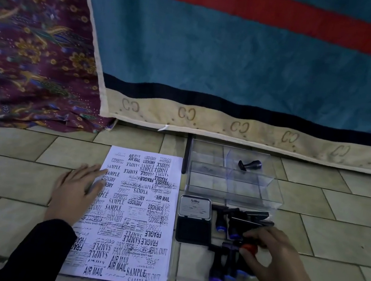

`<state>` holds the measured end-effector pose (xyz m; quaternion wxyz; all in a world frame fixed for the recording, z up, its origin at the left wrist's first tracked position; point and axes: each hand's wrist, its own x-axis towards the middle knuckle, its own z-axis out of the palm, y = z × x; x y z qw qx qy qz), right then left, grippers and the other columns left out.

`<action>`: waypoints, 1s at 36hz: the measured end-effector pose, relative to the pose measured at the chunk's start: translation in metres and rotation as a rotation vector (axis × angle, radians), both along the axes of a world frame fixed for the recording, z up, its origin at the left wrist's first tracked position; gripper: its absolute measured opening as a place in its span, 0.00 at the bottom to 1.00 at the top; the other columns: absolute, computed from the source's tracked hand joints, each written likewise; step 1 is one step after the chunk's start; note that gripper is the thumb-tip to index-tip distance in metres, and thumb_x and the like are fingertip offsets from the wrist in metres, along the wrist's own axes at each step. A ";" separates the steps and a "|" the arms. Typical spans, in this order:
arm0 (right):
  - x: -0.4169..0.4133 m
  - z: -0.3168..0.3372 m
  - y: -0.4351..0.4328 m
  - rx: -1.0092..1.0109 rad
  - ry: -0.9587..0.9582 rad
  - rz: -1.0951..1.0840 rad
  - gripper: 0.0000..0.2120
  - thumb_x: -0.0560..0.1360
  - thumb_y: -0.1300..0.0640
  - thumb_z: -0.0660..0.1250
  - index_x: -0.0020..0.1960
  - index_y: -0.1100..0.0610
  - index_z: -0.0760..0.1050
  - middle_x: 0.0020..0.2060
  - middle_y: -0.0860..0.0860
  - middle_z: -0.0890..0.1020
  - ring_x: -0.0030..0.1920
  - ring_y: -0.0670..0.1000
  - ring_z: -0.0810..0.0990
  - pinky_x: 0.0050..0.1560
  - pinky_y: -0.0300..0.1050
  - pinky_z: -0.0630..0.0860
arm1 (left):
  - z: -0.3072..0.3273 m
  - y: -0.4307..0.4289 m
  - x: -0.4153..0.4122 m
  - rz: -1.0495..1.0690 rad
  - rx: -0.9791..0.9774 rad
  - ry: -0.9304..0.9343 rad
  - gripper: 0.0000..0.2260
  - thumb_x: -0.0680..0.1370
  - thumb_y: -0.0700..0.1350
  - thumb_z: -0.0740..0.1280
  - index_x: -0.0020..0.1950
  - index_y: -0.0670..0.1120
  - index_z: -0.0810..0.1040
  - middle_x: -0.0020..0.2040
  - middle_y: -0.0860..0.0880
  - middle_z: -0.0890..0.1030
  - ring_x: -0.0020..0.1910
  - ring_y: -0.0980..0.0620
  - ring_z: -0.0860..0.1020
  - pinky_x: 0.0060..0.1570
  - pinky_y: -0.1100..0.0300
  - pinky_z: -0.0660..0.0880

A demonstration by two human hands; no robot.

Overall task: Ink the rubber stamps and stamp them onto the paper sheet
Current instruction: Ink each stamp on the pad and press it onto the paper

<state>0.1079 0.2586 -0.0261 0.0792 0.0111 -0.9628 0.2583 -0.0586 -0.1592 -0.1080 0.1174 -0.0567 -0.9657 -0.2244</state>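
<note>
A white paper sheet (137, 214) lies on the tiled floor, crowded with black stamp prints such as SAMPLE, AIR MAIL and FRAGILE. My left hand (76, 193) rests flat on its left edge, fingers spread. Right of the sheet an open black ink pad (193, 232) lies with its lid (195, 207) flipped back. Several black rubber stamps with blue-tipped handles (235, 220) lie in a heap beside the pad. My right hand (268, 252) reaches into the heap, fingers pinched on a stamp with a red tip (249, 247).
Clear plastic boxes (233, 184) stand behind the pad, one holding a lone black stamp (250, 166). A black pen (186, 154) lies beside them. A blue and red striped mattress (237, 64) and patterned purple cloth (33, 49) close off the back.
</note>
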 end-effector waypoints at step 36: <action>-0.230 0.006 0.027 0.409 -0.263 -0.165 0.14 0.74 0.66 0.61 0.56 0.53 0.77 0.55 0.54 0.78 0.55 0.56 0.78 0.49 0.45 0.72 | -0.003 -0.005 -0.003 -0.025 0.013 -0.006 0.23 0.75 0.65 0.53 0.65 0.61 0.75 0.69 0.56 0.74 0.72 0.53 0.65 0.70 0.51 0.55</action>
